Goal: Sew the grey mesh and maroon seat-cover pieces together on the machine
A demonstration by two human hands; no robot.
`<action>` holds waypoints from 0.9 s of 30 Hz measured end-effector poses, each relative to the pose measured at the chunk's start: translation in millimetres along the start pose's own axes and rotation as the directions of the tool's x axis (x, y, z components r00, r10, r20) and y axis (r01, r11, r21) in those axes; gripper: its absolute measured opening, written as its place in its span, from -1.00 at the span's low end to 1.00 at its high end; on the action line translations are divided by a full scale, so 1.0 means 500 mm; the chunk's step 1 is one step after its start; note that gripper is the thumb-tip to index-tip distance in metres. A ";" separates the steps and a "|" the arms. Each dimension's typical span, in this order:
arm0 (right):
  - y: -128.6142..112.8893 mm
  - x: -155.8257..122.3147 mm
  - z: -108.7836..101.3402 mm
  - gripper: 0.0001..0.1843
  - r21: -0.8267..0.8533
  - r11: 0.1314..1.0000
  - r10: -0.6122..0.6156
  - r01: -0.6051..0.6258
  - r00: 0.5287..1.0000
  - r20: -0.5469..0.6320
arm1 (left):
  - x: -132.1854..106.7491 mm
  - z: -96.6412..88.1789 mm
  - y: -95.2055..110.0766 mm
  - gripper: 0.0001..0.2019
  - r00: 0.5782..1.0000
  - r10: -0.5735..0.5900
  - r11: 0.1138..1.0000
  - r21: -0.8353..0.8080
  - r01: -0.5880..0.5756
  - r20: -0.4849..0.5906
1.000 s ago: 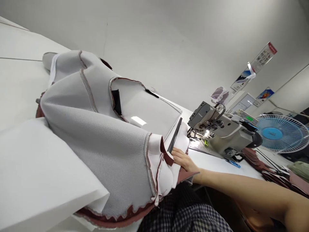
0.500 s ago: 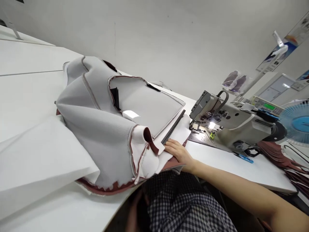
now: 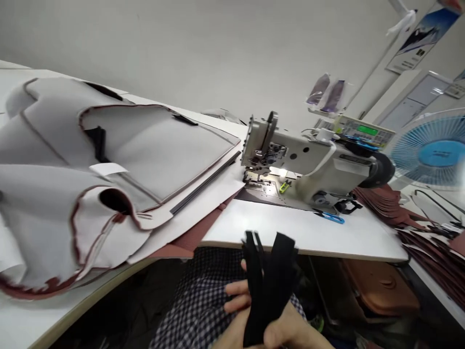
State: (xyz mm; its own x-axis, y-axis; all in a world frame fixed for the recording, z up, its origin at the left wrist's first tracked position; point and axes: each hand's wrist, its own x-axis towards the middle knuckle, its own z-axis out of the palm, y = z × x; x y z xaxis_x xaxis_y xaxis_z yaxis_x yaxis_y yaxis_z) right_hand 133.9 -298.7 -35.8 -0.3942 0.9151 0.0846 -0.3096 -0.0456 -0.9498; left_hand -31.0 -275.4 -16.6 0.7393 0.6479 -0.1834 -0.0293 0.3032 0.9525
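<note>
A bundle of black strips [image 3: 271,281] stands up between my two hands in front of the table edge, its loose ends fanned. My right hand [image 3: 286,329] is closed on its lower part, the thumb pressed against the front. My left hand [image 3: 232,329] is closed round the bundle's left side; the strips partly hide the fingers. On the table to the left lies a large sewn grey cover [image 3: 141,150] with dark red edges. A narrow black strip [image 3: 205,183] rests along its white border.
A sewing machine [image 3: 290,150] with its lamp lit stands beyond my hands. Yellow-green thread snips [image 3: 285,186] lie on its bed, with a blue-handled tool [image 3: 332,218] nearby. At the right are a blue fan [image 3: 441,154] and stacked dark red pieces [image 3: 385,203].
My right hand has left the cover and come down before the table edge. Both hands now hold the black bundle. The view has swung right.
</note>
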 end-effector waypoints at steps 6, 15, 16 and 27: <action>-0.189 0.015 -0.114 -0.38 -0.101 0.953 -0.292 0.285 0.777 -0.558 | 0.143 0.009 0.211 -0.59 0.990 -0.023 0.742 0.666 -0.078 0.142; -0.294 0.095 -0.338 -0.18 -0.506 0.748 -0.085 -0.429 0.695 -0.714 | 0.580 0.005 0.256 -0.61 0.929 0.338 0.009 0.987 -0.164 0.151; -0.290 0.124 -0.356 -0.18 -0.604 0.653 -0.154 -0.457 0.701 -0.696 | 0.593 0.000 0.243 -0.59 0.931 0.348 -0.003 0.994 -0.113 0.107; -0.285 0.168 -0.347 -0.40 -0.945 0.031 -0.513 -0.325 0.806 -0.294 | 0.511 -0.022 0.196 -0.54 0.904 0.381 -0.040 0.980 -0.195 0.196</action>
State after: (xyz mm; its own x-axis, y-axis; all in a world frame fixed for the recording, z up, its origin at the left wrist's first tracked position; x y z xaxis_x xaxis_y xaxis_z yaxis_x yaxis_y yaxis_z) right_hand 295.0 -145.7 54.2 0.0954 0.8790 0.4672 0.9366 0.0797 -0.3412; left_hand 147.7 -72.5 27.5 0.7884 0.5643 0.2450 0.5160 -0.8234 0.2363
